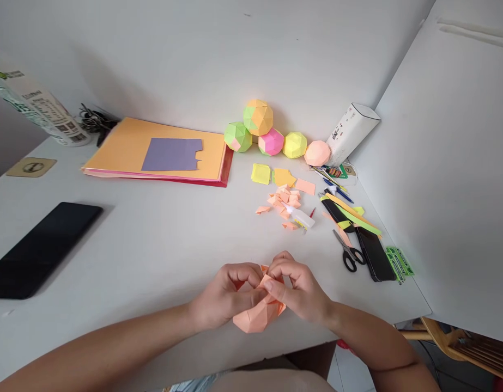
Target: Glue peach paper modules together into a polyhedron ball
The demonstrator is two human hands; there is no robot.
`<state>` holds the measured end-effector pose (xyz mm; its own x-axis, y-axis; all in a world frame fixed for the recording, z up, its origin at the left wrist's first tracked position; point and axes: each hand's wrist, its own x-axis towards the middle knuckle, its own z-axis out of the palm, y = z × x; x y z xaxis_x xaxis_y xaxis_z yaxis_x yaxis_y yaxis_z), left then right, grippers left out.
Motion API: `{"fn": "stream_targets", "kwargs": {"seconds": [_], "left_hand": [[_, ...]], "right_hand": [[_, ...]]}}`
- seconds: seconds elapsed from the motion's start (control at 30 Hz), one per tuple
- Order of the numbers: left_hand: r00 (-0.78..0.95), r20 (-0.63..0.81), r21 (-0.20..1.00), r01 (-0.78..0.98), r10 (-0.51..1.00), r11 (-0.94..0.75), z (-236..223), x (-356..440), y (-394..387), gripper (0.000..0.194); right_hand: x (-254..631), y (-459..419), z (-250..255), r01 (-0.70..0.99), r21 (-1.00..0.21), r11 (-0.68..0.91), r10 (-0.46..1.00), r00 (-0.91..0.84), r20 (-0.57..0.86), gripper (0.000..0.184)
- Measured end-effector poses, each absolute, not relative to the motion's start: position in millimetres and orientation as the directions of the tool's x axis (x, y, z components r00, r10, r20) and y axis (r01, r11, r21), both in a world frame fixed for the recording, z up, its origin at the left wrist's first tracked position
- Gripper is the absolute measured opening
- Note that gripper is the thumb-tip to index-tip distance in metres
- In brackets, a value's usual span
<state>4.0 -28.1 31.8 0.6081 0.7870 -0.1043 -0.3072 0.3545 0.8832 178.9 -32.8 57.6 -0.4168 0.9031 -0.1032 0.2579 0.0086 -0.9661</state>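
Near the table's front edge, both hands hold a partly built ball of folded peach paper (256, 318). My left hand (235, 291) grips its upper left side, thumb pressed near the top. With thumb and fingertips, my right hand (298, 286) pinches a paper flap at the top right; the fingers hide part of the join. Farther back lies a pile of folded peach paper pieces (284, 198). A white glue bottle (302, 218) rests against that pile. Finished paper balls stand along the wall, among them a yellow one (295, 145) and a peach one (317, 153).
Scissors (349, 253), a black phone (376, 253) and paper strips (357, 215) lie at the right. A black tablet (42, 247) is at the left. Stacked coloured paper (124, 147) bears a purple sheet (169, 154). A white box (351, 133) leans in the corner.
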Motion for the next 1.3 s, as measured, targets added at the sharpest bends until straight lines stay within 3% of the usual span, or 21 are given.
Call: {"fn": "stream_targets", "kwargs": {"seconds": [0.23, 0.57, 0.77, 0.97, 1.13, 1.3], "left_hand": [[0.592, -0.199, 0.877, -0.247, 0.781, 0.411, 34, 2, -26, 0.019], [0.700, -0.194, 0.860, -0.216, 0.687, 0.463, 29, 0, -21, 0.014], [0.700, -0.261, 0.851, -0.159, 0.664, 0.501, 28, 1, -20, 0.008], [0.711, -0.279, 0.827, -0.164, 0.646, 0.538, 28, 0, -20, 0.013], [0.718, -0.302, 0.770, -0.203, 0.627, 0.605, 18, -6, -12, 0.018], [0.745, -0.130, 0.761, -0.348, 0.655, 0.547, 10, -11, 0, 0.023]], "right_hand": [[182, -29, 53, 0.276, -0.958, 0.080, 0.893, -0.448, -0.055, 0.018], [182, -27, 52, 0.251, -0.955, 0.161, 0.876, -0.481, 0.021, 0.017], [181, -26, 52, 0.306, -0.933, 0.192, 0.895, -0.445, 0.039, 0.019], [181, -24, 53, 0.320, -0.913, 0.254, 0.864, -0.499, 0.066, 0.026], [194, -9, 49, 0.206, -0.976, 0.077, 0.850, -0.525, -0.044, 0.031], [203, 10, 34, 0.104, -0.954, -0.282, 0.829, -0.475, -0.297, 0.032]]}}
